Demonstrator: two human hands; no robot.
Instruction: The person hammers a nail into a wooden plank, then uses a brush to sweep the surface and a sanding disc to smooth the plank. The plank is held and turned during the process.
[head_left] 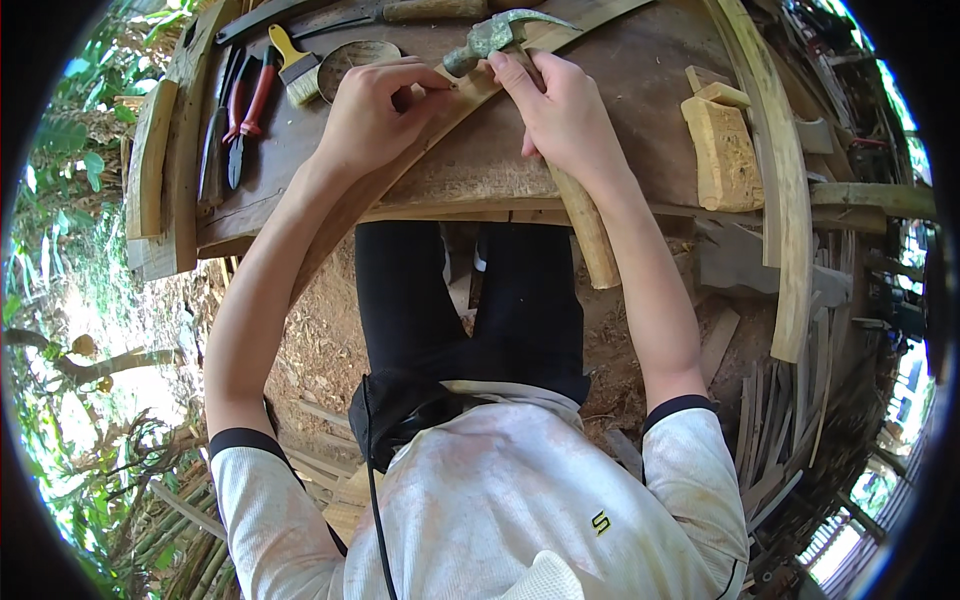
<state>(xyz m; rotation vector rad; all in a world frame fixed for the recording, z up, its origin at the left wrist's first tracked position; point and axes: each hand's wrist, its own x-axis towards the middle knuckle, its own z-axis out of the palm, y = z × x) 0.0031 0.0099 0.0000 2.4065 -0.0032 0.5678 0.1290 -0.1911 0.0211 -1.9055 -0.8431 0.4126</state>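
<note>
Nearest the head camera is a white shirt (520,500) with dark sleeve cuffs, and a thin black cord (375,480) hangs down its front. Both bare forearms reach up from it to a worn wooden tabletop (480,170).

On it the left hand (372,115) pinches and presses a long, thin, curved wooden strip (420,140) that runs slantwise from the lower left toward the far right. Just beside it the right hand (565,110) is clenched high on the pale wooden handle of a hammer (575,215). The hammer's dull grey metal head sits just above the strip, between the two hands.

Left of the hands lie red-handled pliers (250,105), a yellow-handled paintbrush (292,68) and a round shallow dish (355,55). Right of them rests a rough yellowish block (722,150), with a broad curved plank (785,200) beyond it. Wood scraps and bare earth (320,340) lie below.
</note>
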